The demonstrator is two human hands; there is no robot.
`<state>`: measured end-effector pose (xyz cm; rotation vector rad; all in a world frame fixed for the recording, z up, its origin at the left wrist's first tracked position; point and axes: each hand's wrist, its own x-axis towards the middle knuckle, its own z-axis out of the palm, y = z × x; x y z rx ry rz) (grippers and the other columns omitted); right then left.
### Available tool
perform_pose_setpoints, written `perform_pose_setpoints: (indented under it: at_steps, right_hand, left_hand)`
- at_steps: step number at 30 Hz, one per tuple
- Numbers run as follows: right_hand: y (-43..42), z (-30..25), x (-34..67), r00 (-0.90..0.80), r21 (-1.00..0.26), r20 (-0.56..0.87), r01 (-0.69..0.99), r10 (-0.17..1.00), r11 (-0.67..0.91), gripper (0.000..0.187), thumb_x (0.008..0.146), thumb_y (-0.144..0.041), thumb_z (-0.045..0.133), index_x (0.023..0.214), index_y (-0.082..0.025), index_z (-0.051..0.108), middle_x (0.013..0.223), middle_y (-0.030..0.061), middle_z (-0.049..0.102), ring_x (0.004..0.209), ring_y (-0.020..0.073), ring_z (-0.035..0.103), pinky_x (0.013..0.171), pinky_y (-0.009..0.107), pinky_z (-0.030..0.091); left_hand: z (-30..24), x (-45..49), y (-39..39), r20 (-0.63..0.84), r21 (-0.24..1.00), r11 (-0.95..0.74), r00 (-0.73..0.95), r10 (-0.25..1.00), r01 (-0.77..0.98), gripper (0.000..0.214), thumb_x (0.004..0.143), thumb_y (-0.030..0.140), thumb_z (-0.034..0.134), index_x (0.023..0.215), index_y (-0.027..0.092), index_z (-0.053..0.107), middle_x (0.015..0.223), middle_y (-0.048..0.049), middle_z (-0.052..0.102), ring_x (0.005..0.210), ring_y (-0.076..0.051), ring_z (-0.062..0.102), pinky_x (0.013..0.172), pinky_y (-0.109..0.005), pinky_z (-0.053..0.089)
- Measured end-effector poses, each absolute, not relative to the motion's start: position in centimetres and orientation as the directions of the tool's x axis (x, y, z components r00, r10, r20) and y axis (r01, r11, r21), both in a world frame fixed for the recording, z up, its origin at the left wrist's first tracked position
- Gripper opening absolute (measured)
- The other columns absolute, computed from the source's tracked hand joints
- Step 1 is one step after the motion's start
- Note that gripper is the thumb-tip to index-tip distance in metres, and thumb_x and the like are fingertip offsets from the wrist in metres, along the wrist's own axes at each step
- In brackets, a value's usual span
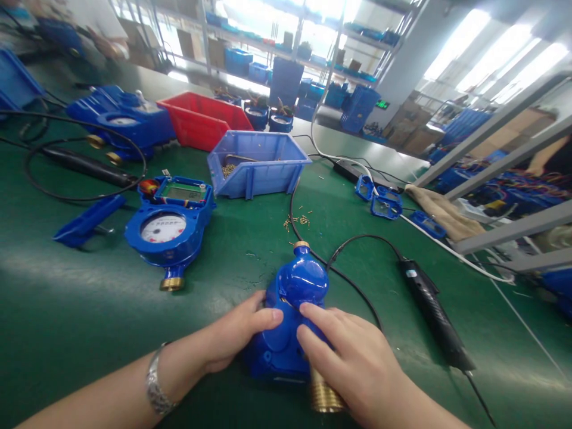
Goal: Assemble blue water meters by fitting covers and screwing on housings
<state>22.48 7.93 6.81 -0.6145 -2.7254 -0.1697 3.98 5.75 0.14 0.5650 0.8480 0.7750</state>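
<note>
A blue water meter (306, 277) with threaded brass ends lies on the green bench in front of me, its dial not showing. My left hand (239, 330) wraps its left side, thumb on top of the casing. My right hand (353, 351) grips the other side, fingertips pressed on the casing near a narrow gap and palm over the lower brass end. Whether those fingertips pinch anything small cannot be made out. To the left sits a second water meter (163, 238), dial up, its display box uncovered. A blue cover (87, 221) lies beside it.
Small brass screws (301, 220) lie loose beyond my hands. A black electric screwdriver (433, 313) rests at right, its cable crossing the bench. Behind stand a blue bin (272, 179) and a red bin (187, 134). Blue frames (386, 205) and a metal rack (500, 238) are at right.
</note>
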Motion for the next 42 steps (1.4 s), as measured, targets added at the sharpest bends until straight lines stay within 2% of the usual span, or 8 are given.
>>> perform_pose_setpoints:
  at_steps: [12,17,23,29,32,34,36,42]
  right_hand:
    - [8.2,7.5,22.4,-0.879,0.076,0.32,0.396,0.354,0.915,0.034,0.092,-0.014,0.03,0.088,-0.016,0.064,0.096,0.011,0.071,0.073,0.0188,0.065,0.066,0.03,0.052]
    - [8.2,8.2,22.2,-0.842,0.037,0.305,0.477,0.445,0.878,0.04,0.095,-0.018,0.024,0.09,-0.014,0.064,0.094,0.0121,0.07,0.064,0.0172,0.064,0.055,0.028,0.049]
    - [8.4,7.3,20.4,-0.853,0.043,0.301,0.458,0.426,0.888,0.037,0.093,-0.017,0.027,0.086,-0.015,0.064,0.087,0.0109,0.069,0.057,0.0187,0.06,0.049,0.031,0.045]
    - [9.3,8.2,18.8,-0.859,-0.142,0.135,0.477,0.494,0.867,0.011,0.085,-0.018,0.05,0.087,-0.017,0.06,0.093,0.0074,0.067,0.062,0.0179,0.06,0.052,0.029,0.046]
    - [12.1,9.0,19.5,-0.818,-0.427,0.09,0.484,0.568,0.764,0.03,0.084,-0.008,0.046,0.109,-0.021,0.056,0.112,0.0039,0.062,0.08,0.013,0.063,0.068,0.024,0.05]
    - [15.1,8.4,20.0,-0.66,-0.512,0.105,0.606,0.744,0.609,0.036,0.084,-0.005,0.043,0.115,-0.021,0.054,0.113,0.0039,0.061,0.085,0.0108,0.063,0.076,0.024,0.049]
    - [18.2,6.8,20.1,-0.442,-0.428,0.035,0.804,0.896,0.413,0.03,0.085,-0.006,0.043,0.109,-0.016,0.059,0.104,0.0062,0.065,0.087,0.0134,0.063,0.078,0.027,0.049]
    - [23.3,0.9,18.3,-0.445,-0.327,-0.204,0.871,0.872,0.368,0.012,0.083,-0.024,0.061,0.083,-0.013,0.065,0.087,0.0045,0.067,0.085,0.0174,0.063,0.079,0.036,0.05]
  left_hand:
    - [-0.1,3.6,5.8,-0.413,0.704,0.599,0.466,0.782,-0.382,0.068,0.067,0.041,0.069,0.122,0.012,0.043,0.116,-0.0147,0.063,0.109,-0.03,0.057,0.096,-0.043,0.041]
    - [-0.1,3.6,5.6,-0.444,0.7,0.601,0.424,0.789,-0.386,0.069,0.068,0.042,0.07,0.124,0.014,0.043,0.125,-0.0147,0.058,0.112,-0.031,0.055,0.098,-0.043,0.04]
    - [-0.1,3.2,5.4,-0.398,0.664,0.601,0.47,0.788,-0.445,0.059,0.074,0.044,0.066,0.124,0.018,0.049,0.128,-0.0101,0.058,0.116,-0.027,0.053,0.101,-0.039,0.037]
    - [-0.2,2.8,5.6,-0.53,0.561,0.686,0.436,0.728,-0.463,0.037,0.075,0.031,0.065,0.11,0.019,0.063,0.097,-0.0057,0.072,0.097,-0.026,0.063,0.087,-0.035,0.045]
    - [-0.5,2.4,5.8,-0.553,0.498,0.69,0.422,0.719,-0.525,0.03,0.074,0.03,0.065,0.101,0.016,0.066,0.089,-0.0062,0.073,0.089,-0.025,0.066,0.084,-0.035,0.046]
    - [-0.7,2.3,6.0,-0.568,0.47,0.68,0.397,0.721,-0.563,0.027,0.07,0.03,0.069,0.093,0.016,0.069,0.086,-0.0061,0.073,0.084,-0.024,0.066,0.083,-0.035,0.047]
    - [-0.7,2.4,6.0,-0.603,0.454,0.664,0.344,0.72,-0.594,0.025,0.062,0.031,0.075,0.081,0.015,0.07,0.079,-0.005,0.073,0.076,-0.022,0.066,0.079,-0.033,0.048]
    - [-0.3,3.0,6.0,-0.616,0.42,0.638,0.314,0.723,-0.645,0.025,0.053,0.032,0.081,0.07,0.017,0.07,0.07,-0.002,0.072,0.076,-0.022,0.066,0.077,-0.031,0.049]
